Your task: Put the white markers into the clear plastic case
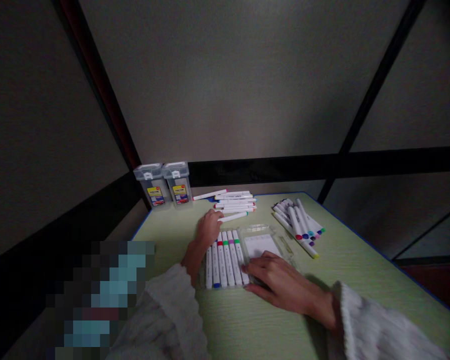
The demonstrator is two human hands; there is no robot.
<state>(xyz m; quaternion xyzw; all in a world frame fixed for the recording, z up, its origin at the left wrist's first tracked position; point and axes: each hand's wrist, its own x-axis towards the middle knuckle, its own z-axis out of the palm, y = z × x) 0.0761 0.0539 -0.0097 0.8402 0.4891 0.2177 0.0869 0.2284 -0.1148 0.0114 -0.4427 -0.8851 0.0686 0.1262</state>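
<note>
My left hand (209, 227) reaches over the table with its fingers curled at the left end of a white marker (234, 217) with a green tip. Its fingertips are partly hidden, but they appear closed on that marker. Below it lies a clear plastic case (258, 229), opened flat. White markers (225, 265) stand side by side in its left half, some with red, green or purple bands and one with a blue end. A white insert (262, 245) shows in the right half. My right hand (275, 282) rests there with fingers stretched out, fingertips touching the rightmost marker in the row.
Behind the case lies a pile of white markers (234, 201). To the right is another loose heap of markers (300, 220) with coloured ends. Two lidded clear plastic boxes (178, 185) stand at the back left corner. Grey panels (240, 90) enclose the table (345, 270).
</note>
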